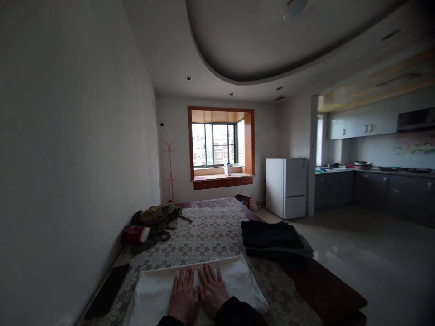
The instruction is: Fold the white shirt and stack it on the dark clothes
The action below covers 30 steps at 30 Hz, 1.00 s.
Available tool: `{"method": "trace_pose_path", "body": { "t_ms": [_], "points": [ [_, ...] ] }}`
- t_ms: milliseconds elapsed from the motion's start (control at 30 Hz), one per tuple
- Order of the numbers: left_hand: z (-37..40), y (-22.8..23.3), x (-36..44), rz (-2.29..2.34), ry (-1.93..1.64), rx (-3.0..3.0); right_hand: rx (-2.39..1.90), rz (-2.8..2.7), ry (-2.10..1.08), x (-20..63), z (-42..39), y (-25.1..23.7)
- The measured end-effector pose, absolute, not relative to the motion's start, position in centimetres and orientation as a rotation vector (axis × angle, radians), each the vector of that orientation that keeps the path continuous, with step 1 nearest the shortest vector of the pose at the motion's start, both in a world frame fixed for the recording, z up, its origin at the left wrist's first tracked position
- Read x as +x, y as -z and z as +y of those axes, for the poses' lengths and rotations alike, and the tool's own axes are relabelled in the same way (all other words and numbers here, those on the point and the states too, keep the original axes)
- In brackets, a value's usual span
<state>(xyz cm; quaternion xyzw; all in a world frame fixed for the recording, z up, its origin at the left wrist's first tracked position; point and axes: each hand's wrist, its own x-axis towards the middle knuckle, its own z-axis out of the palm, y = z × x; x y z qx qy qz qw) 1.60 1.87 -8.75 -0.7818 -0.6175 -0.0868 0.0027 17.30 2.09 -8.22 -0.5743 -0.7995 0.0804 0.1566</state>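
White cloth (151,287) on the table (326,283), at the near end, over a flowered tablecloth (204,233). It lies directly beneath both hands, touching each, so neither is nearer. Left hand (184,296) and right hand (212,290) both palm down, fingers straight and pointing away from the wearer, gripping nothing; the right's fingers a little more spread. Thumbs just beside each other; cannot tell if they touch. Fingertips near the cloth's far edge, which runs crosswise, its right end slightly farther off. What shows of the cloth is wider across than deep, but its near edge is cut off below, so the true long axis stays unsettled.

Right of the cloth, apart from it: a pile of dark clothes (272,235). Farther off on the left: a backpack (158,216), a red packet (132,235) beside it. Dark flat slab (108,290) left of the cloth, perhaps a tablet; light too poor to be sure.

Hidden: palms and the cloth under them. Dark sleeves (239,312) cover the wrists.
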Motion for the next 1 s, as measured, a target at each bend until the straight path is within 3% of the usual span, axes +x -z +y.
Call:
{"method": "trace_pose_path", "body": {
  "t_ms": [1000],
  "points": [
    [1.71, 8.58, 1.69, -1.941, 0.231, -2.451, -1.664, -2.276, -0.26, 17.26, 2.18, 8.32]
  ]
}}
